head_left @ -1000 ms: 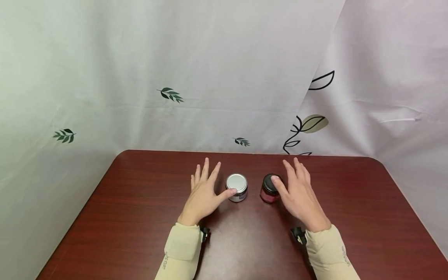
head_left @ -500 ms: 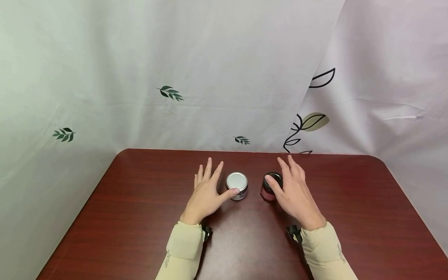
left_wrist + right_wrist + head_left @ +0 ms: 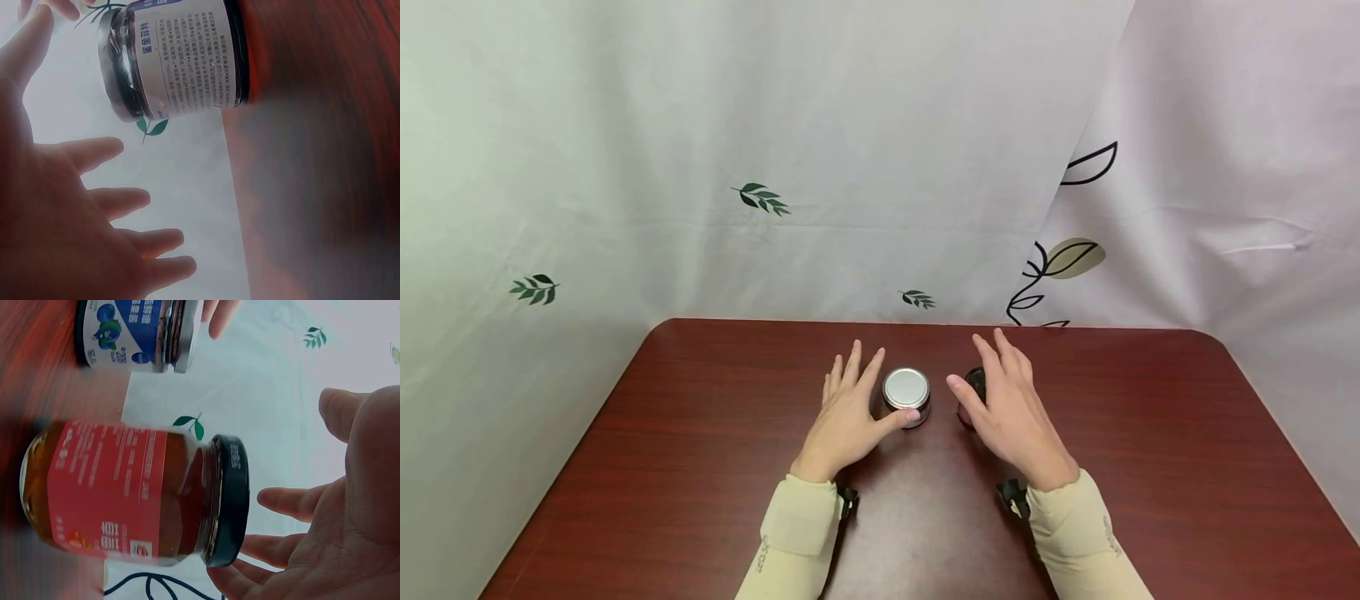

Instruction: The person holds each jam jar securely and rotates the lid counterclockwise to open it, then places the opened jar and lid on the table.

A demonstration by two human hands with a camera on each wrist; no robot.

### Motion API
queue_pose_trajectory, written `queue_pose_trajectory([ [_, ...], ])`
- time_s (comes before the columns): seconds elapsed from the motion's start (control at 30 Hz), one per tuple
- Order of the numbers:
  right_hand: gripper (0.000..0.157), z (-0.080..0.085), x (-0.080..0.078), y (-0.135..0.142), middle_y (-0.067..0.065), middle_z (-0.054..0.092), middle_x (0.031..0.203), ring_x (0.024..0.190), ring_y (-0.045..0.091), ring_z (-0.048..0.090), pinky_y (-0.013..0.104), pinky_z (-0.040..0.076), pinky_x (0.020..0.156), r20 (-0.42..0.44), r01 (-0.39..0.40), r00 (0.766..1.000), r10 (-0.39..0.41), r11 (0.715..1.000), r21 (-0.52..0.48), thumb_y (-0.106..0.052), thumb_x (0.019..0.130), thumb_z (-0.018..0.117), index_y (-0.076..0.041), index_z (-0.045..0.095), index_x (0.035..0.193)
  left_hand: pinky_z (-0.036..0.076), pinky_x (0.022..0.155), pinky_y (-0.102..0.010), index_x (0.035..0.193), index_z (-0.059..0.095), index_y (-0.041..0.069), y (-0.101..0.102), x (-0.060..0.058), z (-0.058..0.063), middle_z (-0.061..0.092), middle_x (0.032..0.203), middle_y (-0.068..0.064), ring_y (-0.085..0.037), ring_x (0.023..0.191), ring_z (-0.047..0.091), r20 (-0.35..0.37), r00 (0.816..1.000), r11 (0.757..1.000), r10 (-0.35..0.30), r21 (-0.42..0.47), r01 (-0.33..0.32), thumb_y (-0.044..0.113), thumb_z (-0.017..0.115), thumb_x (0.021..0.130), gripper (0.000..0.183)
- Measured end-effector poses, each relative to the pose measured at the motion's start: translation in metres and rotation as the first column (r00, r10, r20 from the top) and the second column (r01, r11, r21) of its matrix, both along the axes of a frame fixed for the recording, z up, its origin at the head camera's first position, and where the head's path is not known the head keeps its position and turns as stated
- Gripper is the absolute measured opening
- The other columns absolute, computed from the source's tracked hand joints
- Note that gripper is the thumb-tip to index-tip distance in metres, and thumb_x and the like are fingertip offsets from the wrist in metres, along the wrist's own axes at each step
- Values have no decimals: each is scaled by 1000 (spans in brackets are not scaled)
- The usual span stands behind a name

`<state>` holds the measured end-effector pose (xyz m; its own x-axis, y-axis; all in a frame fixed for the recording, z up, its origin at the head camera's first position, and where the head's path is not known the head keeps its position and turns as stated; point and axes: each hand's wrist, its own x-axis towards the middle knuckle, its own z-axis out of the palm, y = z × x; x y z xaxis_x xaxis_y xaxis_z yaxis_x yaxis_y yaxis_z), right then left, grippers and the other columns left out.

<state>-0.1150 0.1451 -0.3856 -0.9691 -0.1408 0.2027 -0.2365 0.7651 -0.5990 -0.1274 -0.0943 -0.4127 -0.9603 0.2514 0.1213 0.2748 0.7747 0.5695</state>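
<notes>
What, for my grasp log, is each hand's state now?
Left hand: open, holding nothing, near the round silver-lidded glass jar.
Right hand: open, holding nothing, near the round black-lidded, red-labelled glass jar.

Silver-lidded jar (image 3: 906,393), blue-and-white label (image 3: 125,331); black-lidded jar (image 3: 184,494), red label (image 3: 106,487); reddish-brown wood-grained table (image 3: 1150,442); white leaf-printed cloth (image 3: 887,133); pale-yellow sleeves (image 3: 799,517).

Left forearm (image 3: 790,542): sleeved, extends forward and slants inward. Left hand (image 3: 842,421): back visible from the head view, fingers (image 3: 122,200) extended and fanned apart, thumb (image 3: 31,47) well separated and directed inward, toward the other hand. Right forearm (image 3: 1082,542): likewise sleeved, extends forward and slants inward. Right hand (image 3: 1011,412): back visible from the head view, fingers (image 3: 294,503) extended forward and relaxed, thumb (image 3: 340,415) set apart and pointing inward. Hands stand apart from each other.
</notes>
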Motion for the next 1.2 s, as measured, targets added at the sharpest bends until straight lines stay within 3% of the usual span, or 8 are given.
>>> queue_pose_trajectory([
  [0.37,74,2,1,-10,23,16,164,147,45,18,61,31,111,3,-14,1000,14,1000,13,-51,102,50,-3,32,156,11,117,-64,160,28,18,4,0,-2,8,167,-14,-48,150,7,22,1000,1000,1,-19,-1,70,69,81,103],
  [0.7,73,2,2,-18,26,19,162,146,45,19,62,31,110,-45,-34,998,34,999,4,-47,101,54,-2,34,154,14,117,-64,160,29,16,7,2,-4,12,166,-17,-48,150,10,19,1000,1000,-4,-14,5,69,70,80,104],
  [1.2,75,4,5,-29,21,15,165,147,44,20,61,33,109,-26,-56,998,56,998,8,-51,100,55,-5,34,156,14,116,-66,159,30,13,8,0,-9,17,165,-21,-53,147,15,30,999,999,-38,21,38,66,74,79,105],
])
